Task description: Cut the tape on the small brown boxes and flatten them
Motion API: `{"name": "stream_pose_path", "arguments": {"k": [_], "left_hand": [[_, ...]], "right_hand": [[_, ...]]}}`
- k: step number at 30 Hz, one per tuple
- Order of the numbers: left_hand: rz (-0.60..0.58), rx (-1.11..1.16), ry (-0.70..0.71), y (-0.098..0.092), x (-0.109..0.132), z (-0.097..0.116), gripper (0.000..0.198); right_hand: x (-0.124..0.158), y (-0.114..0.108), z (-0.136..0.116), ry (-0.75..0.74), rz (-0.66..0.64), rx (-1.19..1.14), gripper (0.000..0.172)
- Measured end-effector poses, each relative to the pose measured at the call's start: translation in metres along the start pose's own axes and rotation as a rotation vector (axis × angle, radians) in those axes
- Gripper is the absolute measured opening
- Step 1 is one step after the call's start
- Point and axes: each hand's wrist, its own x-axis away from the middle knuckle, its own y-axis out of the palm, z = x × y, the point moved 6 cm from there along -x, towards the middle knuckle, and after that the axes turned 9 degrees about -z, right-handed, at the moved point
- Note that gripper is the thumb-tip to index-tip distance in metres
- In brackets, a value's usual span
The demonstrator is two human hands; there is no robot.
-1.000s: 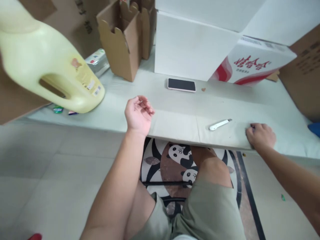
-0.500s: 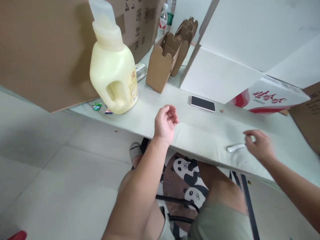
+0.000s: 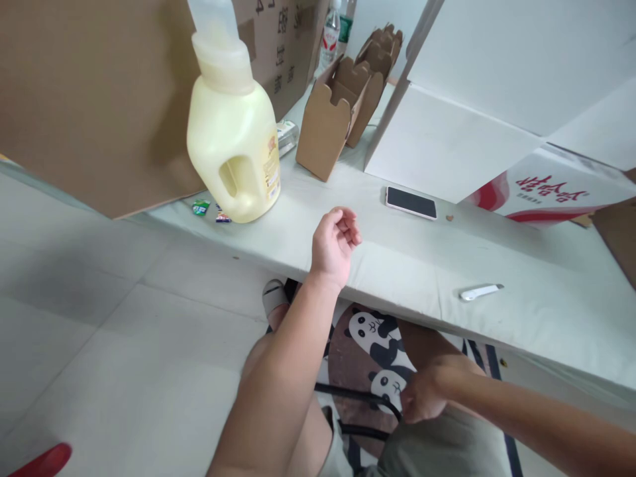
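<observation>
My left hand rests at the front of the cloth-covered table, palm turned right. Its fingers are loosely curled and hold nothing. Down over my lap, my right hand is beside a curved black bar, its fingers pointing down and mostly hidden. Whether they touch the bar I cannot tell. A white utility knife lies on the table to the right, blade tip showing, apart from both hands. Behind my left hand, to the right, lies a phone with a dark screen.
A large pale-yellow jug stands left, before a big cardboard box. Small brown cartons and bottles are further back. White boxes stack at right. Small packets lie near the jug. A panda-print mat is below.
My right hand has moved from the utility knife on the table down and left to my lap, leaving the knife lying there. My left hand keeps its pose; the view has shifted slightly.
</observation>
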Motion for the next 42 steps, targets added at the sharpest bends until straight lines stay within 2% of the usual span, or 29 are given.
{"name": "stream_pose_path", "arguments": {"k": [2,3,5,8,11,13,14,16,18,21,24,26,29,31,34,37,39,42], "left_hand": [[0.008,-0.005,0.005,0.000,-0.002,0.000,0.022],[0.014,-0.008,0.009,0.001,-0.003,0.000,0.021],[0.023,-0.008,0.012,0.001,-0.004,-0.001,0.020],[0.063,0.008,0.019,-0.001,-0.006,-0.002,0.020],[0.179,-0.020,0.136,-0.009,-0.004,0.003,0.023],[0.247,-0.115,0.289,-0.014,-0.001,0.012,0.026],[0.261,-0.170,0.361,-0.015,0.001,0.017,0.028],[0.256,-0.250,0.459,-0.014,0.003,0.023,0.028],[0.244,-0.274,0.480,-0.013,0.002,0.025,0.028],[0.237,-0.285,0.462,-0.012,0.001,0.025,0.028],[0.236,-0.291,0.463,-0.013,0.001,0.027,0.028],[0.249,-0.294,0.479,-0.014,0.004,0.030,0.027],[0.267,-0.304,0.530,-0.018,0.008,0.039,0.026],[0.293,-0.329,0.600,-0.024,0.011,0.048,0.026],[0.348,-0.390,0.704,-0.035,0.015,0.060,0.027],[0.385,-0.442,0.727,-0.045,0.014,0.066,0.023],[0.321,-0.472,0.702,-0.043,0.009,0.066,0.023],[0.035,-0.494,0.649,-0.023,0.000,0.059,0.034]], "right_hand": [[0.004,0.004,-0.018,-0.047,-0.229,-0.103,0.016],[0.006,-0.002,-0.029,-0.092,-0.258,-0.162,0.021],[0.010,-0.036,-0.049,-0.222,-0.115,-0.261,0.026],[0.025,-0.115,-0.068,-0.409,0.225,-0.335,0.025],[0.046,-0.210,-0.069,-0.365,0.665,-0.301,0.025],[0.063,-0.268,-0.073,-0.266,0.983,-0.111,0.024],[0.068,-0.292,-0.078,-0.224,1.093,0.028,0.029],[0.069,-0.333,-0.088,-0.167,1.201,0.282,0.038],[0.062,-0.370,-0.091,-0.144,1.256,0.441,0.038],[0.051,-0.421,-0.085,-0.223,1.379,0.480,0.031],[0.037,-0.448,-0.075,-0.240,1.390,0.435,0.029],[0.032,-0.444,-0.072,-0.182,1.351,0.411,0.027],[0.041,-0.406,-0.080,-0.189,1.369,0.412,0.026],[0.060,-0.366,-0.089,-0.267,1.439,0.431,0.026],[0.103,-0.297,-0.096,-0.370,1.578,0.466,0.016],[0.154,-0.225,-0.094,-0.427,1.781,0.567,0.016],[0.179,-0.180,-0.085,-0.446,1.918,0.658,0.017],[0.192,-0.129,-0.062,-0.420,2.055,0.690,0.016]]}}
